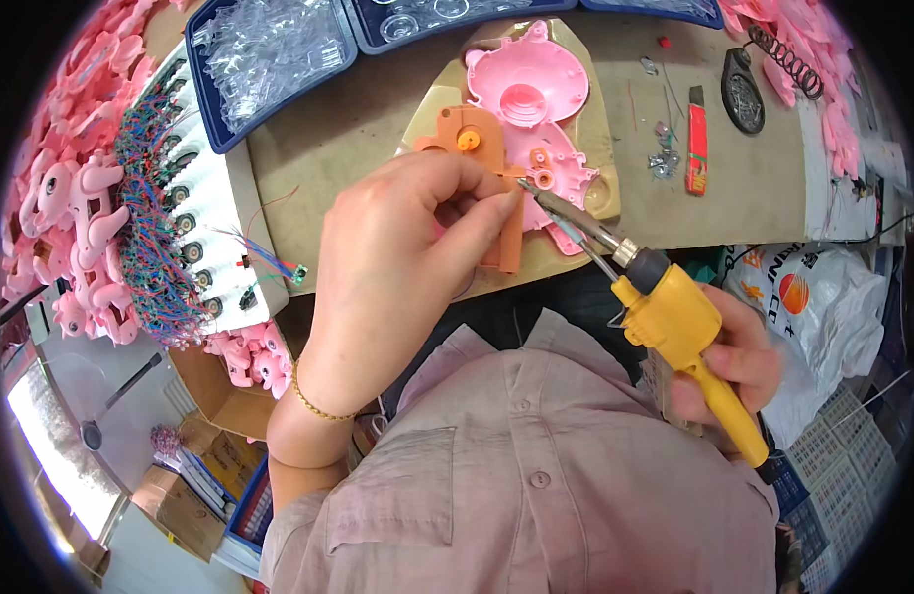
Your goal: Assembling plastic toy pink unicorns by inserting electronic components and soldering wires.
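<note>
My left hand [407, 247] pinches an orange plastic part [477, 134] at the edge of the workbench, fingers closed on its lower end. My right hand [734, 361] grips a yellow soldering iron [674, 317] by its handle. The iron's metal tip [536, 195] points up and left, touching the spot beside my left fingertips. Behind the orange part lies a pink plastic toy shell [531, 89] on a tan mat [600, 119].
Blue trays of clear plastic pieces [269, 49] stand at the back. A white rack with coloured wires [150, 218] and pink toy figures [76, 218] fill the left. A red utility knife [696, 144], a black round piece [744, 94] and a spring [788, 59] lie to the right.
</note>
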`<state>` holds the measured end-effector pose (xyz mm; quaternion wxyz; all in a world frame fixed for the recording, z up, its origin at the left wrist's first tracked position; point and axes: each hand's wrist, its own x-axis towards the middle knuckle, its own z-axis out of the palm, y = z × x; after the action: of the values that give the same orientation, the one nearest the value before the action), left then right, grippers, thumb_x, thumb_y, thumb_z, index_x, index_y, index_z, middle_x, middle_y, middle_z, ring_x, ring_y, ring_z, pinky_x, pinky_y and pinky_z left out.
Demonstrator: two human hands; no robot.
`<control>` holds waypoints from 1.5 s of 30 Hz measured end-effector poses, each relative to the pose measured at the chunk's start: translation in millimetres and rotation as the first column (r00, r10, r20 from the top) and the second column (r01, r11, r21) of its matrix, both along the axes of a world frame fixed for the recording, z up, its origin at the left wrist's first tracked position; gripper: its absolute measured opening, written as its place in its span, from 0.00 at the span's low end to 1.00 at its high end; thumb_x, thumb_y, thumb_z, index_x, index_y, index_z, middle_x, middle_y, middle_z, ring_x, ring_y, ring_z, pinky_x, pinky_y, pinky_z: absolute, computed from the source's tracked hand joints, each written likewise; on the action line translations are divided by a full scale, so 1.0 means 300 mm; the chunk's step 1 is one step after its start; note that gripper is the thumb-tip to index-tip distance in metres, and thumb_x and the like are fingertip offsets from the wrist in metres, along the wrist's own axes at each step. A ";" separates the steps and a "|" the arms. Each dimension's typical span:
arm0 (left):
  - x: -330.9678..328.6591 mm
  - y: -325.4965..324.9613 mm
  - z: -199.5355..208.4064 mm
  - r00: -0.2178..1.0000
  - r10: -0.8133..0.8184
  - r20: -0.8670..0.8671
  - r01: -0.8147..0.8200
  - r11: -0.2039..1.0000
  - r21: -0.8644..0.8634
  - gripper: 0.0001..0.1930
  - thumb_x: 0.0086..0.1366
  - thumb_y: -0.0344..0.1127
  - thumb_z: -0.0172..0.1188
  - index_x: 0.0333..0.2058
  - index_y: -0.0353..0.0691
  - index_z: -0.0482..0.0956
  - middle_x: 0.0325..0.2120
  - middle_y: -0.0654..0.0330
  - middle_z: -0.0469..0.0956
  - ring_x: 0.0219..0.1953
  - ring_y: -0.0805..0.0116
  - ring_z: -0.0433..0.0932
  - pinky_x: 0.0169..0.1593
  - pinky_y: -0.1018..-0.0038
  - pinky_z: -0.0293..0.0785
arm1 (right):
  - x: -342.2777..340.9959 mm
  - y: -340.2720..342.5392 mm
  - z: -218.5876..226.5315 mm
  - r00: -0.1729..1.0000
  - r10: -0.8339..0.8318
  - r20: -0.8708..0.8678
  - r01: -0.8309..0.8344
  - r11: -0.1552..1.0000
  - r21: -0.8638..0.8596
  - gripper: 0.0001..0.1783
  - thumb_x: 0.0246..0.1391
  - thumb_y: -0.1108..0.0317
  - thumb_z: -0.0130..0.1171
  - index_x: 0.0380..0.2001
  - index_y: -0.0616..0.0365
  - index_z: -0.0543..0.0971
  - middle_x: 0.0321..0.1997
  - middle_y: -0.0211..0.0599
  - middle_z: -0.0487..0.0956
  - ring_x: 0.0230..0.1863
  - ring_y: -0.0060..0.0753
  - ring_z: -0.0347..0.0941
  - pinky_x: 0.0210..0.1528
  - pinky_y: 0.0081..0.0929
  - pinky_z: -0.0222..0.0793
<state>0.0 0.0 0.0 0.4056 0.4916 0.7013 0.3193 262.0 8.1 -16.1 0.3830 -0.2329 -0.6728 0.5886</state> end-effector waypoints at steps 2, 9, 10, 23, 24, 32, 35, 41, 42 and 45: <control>0.003 0.004 0.001 1.000 -0.022 -0.022 0.021 1.000 -0.007 0.09 0.56 0.35 0.62 0.26 0.34 0.78 0.23 0.54 0.77 0.24 0.62 0.77 0.30 0.71 0.71 | 0.008 0.007 -0.009 1.000 -0.006 0.002 0.006 0.998 0.067 0.29 0.51 0.65 0.59 0.57 0.57 0.67 0.55 0.57 0.70 0.49 0.43 0.72 0.53 0.33 0.65; -0.016 0.010 0.001 0.998 -0.042 -0.040 0.042 0.999 0.004 0.09 0.56 0.35 0.61 0.26 0.34 0.78 0.22 0.55 0.76 0.23 0.62 0.76 0.29 0.71 0.70 | -0.004 0.024 -0.019 1.000 -0.023 0.021 0.015 0.950 0.312 0.28 0.48 0.76 0.60 0.52 0.63 0.63 0.48 0.69 0.71 0.35 0.40 0.76 0.36 0.25 0.72; -0.016 0.009 -0.004 0.999 -0.037 -0.029 0.037 0.999 0.011 0.09 0.56 0.35 0.61 0.26 0.34 0.77 0.22 0.55 0.76 0.23 0.63 0.75 0.29 0.71 0.70 | -0.004 0.026 -0.020 0.999 -0.027 0.024 0.017 0.939 0.344 0.28 0.48 0.78 0.60 0.52 0.64 0.62 0.47 0.71 0.72 0.33 0.40 0.76 0.34 0.24 0.73; -0.016 0.011 -0.001 0.999 -0.039 -0.008 0.039 0.999 0.015 0.10 0.56 0.36 0.61 0.25 0.33 0.78 0.20 0.55 0.76 0.21 0.61 0.74 0.27 0.70 0.69 | 0.014 0.022 -0.013 0.997 -0.025 0.074 -0.003 0.937 0.348 0.33 0.46 0.78 0.63 0.53 0.59 0.59 0.45 0.80 0.69 0.35 0.48 0.78 0.33 0.32 0.75; -0.017 0.010 -0.001 0.999 -0.039 -0.007 0.039 0.999 0.015 0.10 0.56 0.36 0.61 0.25 0.33 0.78 0.20 0.55 0.76 0.21 0.61 0.74 0.27 0.70 0.69 | 0.013 0.021 -0.016 0.998 -0.027 0.048 0.009 0.940 0.341 0.33 0.46 0.78 0.63 0.53 0.59 0.59 0.46 0.80 0.69 0.36 0.47 0.78 0.34 0.32 0.75; -0.023 0.001 -0.005 0.998 -0.054 -0.009 0.055 0.998 0.028 0.10 0.56 0.36 0.61 0.25 0.33 0.77 0.20 0.54 0.76 0.21 0.61 0.75 0.27 0.70 0.69 | 0.032 -0.009 -0.022 1.000 -0.023 0.017 0.018 0.966 0.258 0.34 0.47 0.79 0.63 0.55 0.61 0.58 0.48 0.82 0.67 0.39 0.48 0.78 0.35 0.30 0.75; -0.019 0.004 -0.008 0.999 -0.049 -0.013 0.050 0.998 0.039 0.10 0.56 0.35 0.61 0.25 0.33 0.77 0.20 0.54 0.76 0.22 0.61 0.75 0.27 0.70 0.69 | 0.031 -0.016 -0.037 0.999 -0.048 -0.011 0.050 0.962 0.269 0.37 0.53 0.56 0.64 0.60 0.56 0.59 0.57 0.67 0.65 0.54 0.47 0.70 0.52 0.34 0.68; 0.004 0.032 -0.016 1.000 -0.030 0.004 0.030 0.999 0.035 0.10 0.55 0.35 0.62 0.25 0.33 0.77 0.20 0.55 0.76 0.21 0.62 0.74 0.27 0.70 0.69 | 0.052 0.024 -0.046 0.998 -0.019 -0.056 0.030 0.977 0.211 0.36 0.53 0.57 0.64 0.60 0.55 0.59 0.58 0.65 0.65 0.56 0.47 0.68 0.54 0.36 0.66; 0.006 0.033 -0.011 1.000 -0.030 0.004 0.030 0.999 0.036 0.10 0.55 0.35 0.62 0.25 0.33 0.77 0.20 0.55 0.76 0.21 0.62 0.74 0.27 0.70 0.69 | 0.051 0.025 -0.048 0.998 -0.019 -0.057 0.030 0.977 0.213 0.36 0.53 0.57 0.64 0.60 0.55 0.59 0.58 0.65 0.65 0.56 0.47 0.68 0.54 0.36 0.66; 0.011 0.036 0.022 0.998 -0.043 0.034 0.044 0.999 -0.018 0.09 0.55 0.34 0.62 0.25 0.33 0.77 0.21 0.55 0.76 0.23 0.62 0.75 0.29 0.70 0.69 | 0.061 0.014 -0.012 0.987 -0.153 -0.039 0.158 0.941 0.300 0.32 0.51 0.74 0.61 0.57 0.62 0.59 0.55 0.69 0.66 0.50 0.49 0.73 0.50 0.36 0.72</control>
<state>3.4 10.9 6.7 0.4289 0.4973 0.6865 0.3121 280.4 12.2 -19.8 0.4644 -0.2194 -0.7315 0.4484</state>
